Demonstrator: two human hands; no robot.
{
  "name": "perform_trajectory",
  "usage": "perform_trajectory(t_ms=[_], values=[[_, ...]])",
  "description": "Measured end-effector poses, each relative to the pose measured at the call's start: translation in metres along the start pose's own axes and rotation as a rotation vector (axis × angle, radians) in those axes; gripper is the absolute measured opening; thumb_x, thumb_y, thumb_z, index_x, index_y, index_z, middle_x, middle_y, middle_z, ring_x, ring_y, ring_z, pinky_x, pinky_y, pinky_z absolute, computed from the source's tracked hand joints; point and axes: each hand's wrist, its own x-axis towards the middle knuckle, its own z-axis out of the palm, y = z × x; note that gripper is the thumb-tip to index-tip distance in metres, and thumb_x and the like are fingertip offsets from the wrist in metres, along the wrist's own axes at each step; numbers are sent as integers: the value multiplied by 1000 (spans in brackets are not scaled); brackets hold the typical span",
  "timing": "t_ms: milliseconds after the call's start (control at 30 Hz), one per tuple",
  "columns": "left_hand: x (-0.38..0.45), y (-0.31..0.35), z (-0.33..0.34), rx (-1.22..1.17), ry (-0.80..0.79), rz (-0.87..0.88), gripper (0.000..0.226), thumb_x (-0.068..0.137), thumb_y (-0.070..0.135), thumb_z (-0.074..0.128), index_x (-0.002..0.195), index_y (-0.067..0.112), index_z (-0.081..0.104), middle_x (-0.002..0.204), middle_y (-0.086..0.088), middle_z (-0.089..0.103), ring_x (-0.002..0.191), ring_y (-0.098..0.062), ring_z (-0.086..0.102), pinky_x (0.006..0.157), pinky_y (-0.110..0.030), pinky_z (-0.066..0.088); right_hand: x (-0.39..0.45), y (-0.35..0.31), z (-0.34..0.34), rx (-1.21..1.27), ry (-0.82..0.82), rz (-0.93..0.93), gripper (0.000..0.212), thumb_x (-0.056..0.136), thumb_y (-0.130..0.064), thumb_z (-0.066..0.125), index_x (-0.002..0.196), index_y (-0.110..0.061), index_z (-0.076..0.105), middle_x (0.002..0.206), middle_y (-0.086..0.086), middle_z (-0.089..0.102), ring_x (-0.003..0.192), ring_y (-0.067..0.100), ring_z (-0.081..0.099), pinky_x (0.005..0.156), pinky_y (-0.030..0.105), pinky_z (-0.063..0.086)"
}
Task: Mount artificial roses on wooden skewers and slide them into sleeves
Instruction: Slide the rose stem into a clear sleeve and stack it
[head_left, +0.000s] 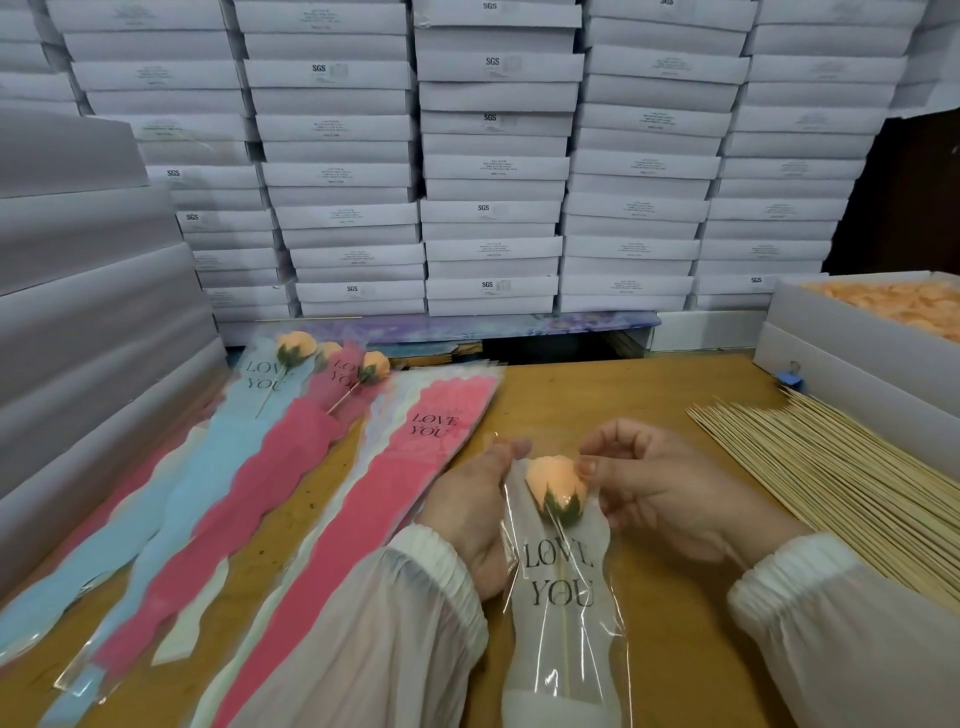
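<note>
- The step in hand looks like seating a mounted rose (555, 486) in its white sleeve (563, 587), which is printed "LOVE YOU"; the bloom sits at the sleeve's mouth with its green calyx just inside, and its skewer (565, 639) runs down through the film toward the person.
- The left hand (475, 512) is curled around the sleeve's left edge, thumb pressed on the film near the top; the right hand (657, 483) pinches the right edge beside the bloom with thumb and forefinger, the other fingers loosely bent.
- To do it well, both hands should hold the mouth open evenly so the petals are not crushed, and keep the skewer along the sleeve's centre line so its tip does not pierce the film.
- The printing should end up facing upward and the calyx just below the rim.
- Counted: one rose being sleeved; three finished roses (296, 347) lying in sleeves at the far left of the surface (649, 410).
- Empty sleeves (363, 493) lie fanned there in blue, pink and white; they overlap, so an exact count cannot be told.
- Spare skewers (831, 478) lie in one large heap to the right, far too many to count.
- One open box of orange blooms (893, 306) stands at the far right; white boxes (493, 166) are stacked behind in several columns.
</note>
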Motion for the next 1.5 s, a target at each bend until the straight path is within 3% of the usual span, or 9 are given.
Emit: perform_trajectory(t_ms=[167, 300, 433, 600, 700, 967, 1133, 1300, 1500], values=[[-8, -3, -2, 84, -109, -84, 27, 94, 22, 52, 107, -1, 60, 94, -24, 72, 84, -35, 70, 82, -47, 55, 2, -1, -7, -110, 165, -158, 4, 81, -6, 68, 83, -10, 66, 64, 2, 63, 48, 8, 52, 44, 19, 45], [-11, -10, -5, 210, -234, -158, 32, 87, 2, 58, 117, -10, 57, 103, -27, 65, 88, -37, 64, 87, -48, 51, 3, -4, -11, -194, 245, -228, 6, 88, -14, 63, 85, -14, 67, 55, -8, 60, 45, 2, 51, 43, 15, 44], [-5, -15, -9, 446, -123, -122, 41, 84, -4, 61, 121, -14, 52, 124, -43, 49, 109, -52, 52, 101, -54, 38, 2, -6, -13, -211, 278, -226, 8, 89, -20, 62, 83, -18, 68, 58, -11, 64, 46, 0, 54, 44, 14, 43], [-6, -18, -6, 262, -131, -98, 42, 90, -1, 52, 127, -20, 44, 110, -35, 58, 82, -37, 62, 81, -46, 54, -4, -13, -12, -176, 183, -157, 35, 62, -49, 74, 71, -16, 67, 67, 2, 71, 55, 14, 63, 50, 22, 51], [-3, -21, -2, 102, -169, -69, 35, 94, 3, 45, 126, -12, 49, 111, -30, 59, 88, -36, 61, 86, -46, 50, -3, -13, -10, -250, 194, -139, 37, 52, -49, 78, 68, -18, 66, 64, -1, 70, 51, 7, 62, 47, 17, 47], [-3, -24, -2, 106, -170, -8, 25, 94, 2, 43, 114, -5, 57, 95, -24, 60, 77, -32, 60, 77, -41, 49, -3, -14, -7, -462, 99, -82, 38, 69, -48, 75, 76, -11, 69, 67, 3, 66, 59, 15, 59, 59, 31, 52], [-2, -27, 0, 125, -133, 29, 30, 95, 2, 41, 120, -7, 55, 105, -29, 56, 86, -33, 56, 92, -49, 44, -3, -14, -2, -504, 155, -119, 30, 80, -41, 70, 68, -14, 70, 54, -9, 62, 48, 3, 52, 48, 17, 43], [0, -28, 2, 62, -160, 13, 23, 95, 2, 41, 97, -1, 64, 94, -25, 59, 83, -31, 56, 101, -54, 37, -5, -15, 0, -380, 90, -117, 31, 80, -41, 68, 56, -20, 68, 51, -3, 65, 46, 5, 56, 47, 13, 42], [-9, -24, 2, 51, -384, -61, 61, 84, 13, 60, 139, -5, 39, 116, -25, 49, 109, -36, 46, 110, -55, 27, 2, -13, -2, -191, 301, -139, 40, 58, -42, 74, 79, -8, 65, 70, 2, 67, 55, 11, 62, 52, 25, 50]])
